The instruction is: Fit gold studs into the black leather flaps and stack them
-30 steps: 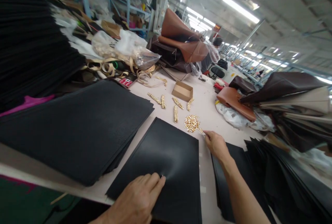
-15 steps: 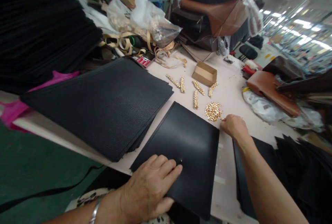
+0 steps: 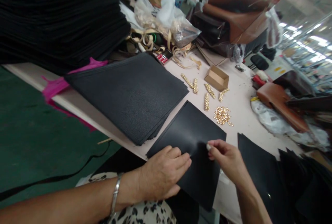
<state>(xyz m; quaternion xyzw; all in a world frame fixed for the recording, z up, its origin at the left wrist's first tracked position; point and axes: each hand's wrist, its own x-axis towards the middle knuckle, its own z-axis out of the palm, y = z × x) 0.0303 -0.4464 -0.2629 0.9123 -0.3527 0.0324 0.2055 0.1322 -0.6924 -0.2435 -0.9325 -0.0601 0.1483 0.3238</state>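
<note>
A smooth black leather panel point(image 3: 204, 179) lies at the near table edge. My left hand point(image 3: 163, 172) grips its near side, fingers on top close to a tiny shiny point in the panel; part of the thumb's hold is hidden. Above the panel, my right hand point(image 3: 225, 153) pinches a small metal stud point(image 3: 208, 146), mostly covered by the fingertips. Past the panel's far edge sits a loose pile of gold studs point(image 3: 222, 115). Several rows of gold studs point(image 3: 206, 102) lie behind it, near a small open cardboard box point(image 3: 217, 77).
Left of the panel is a stack of grained black leather pieces point(image 3: 129, 92), with pink cloth point(image 3: 59, 87) under it. More black pieces point(image 3: 256, 161) lie at right. Plastic bags point(image 3: 168, 16), beige straps and brown leather bags point(image 3: 233, 16) crowd the back.
My right hand has come from the stud pile back over the panel, with a stud between its fingers. My left hand stays on the panel. The view has shifted somewhat.
</note>
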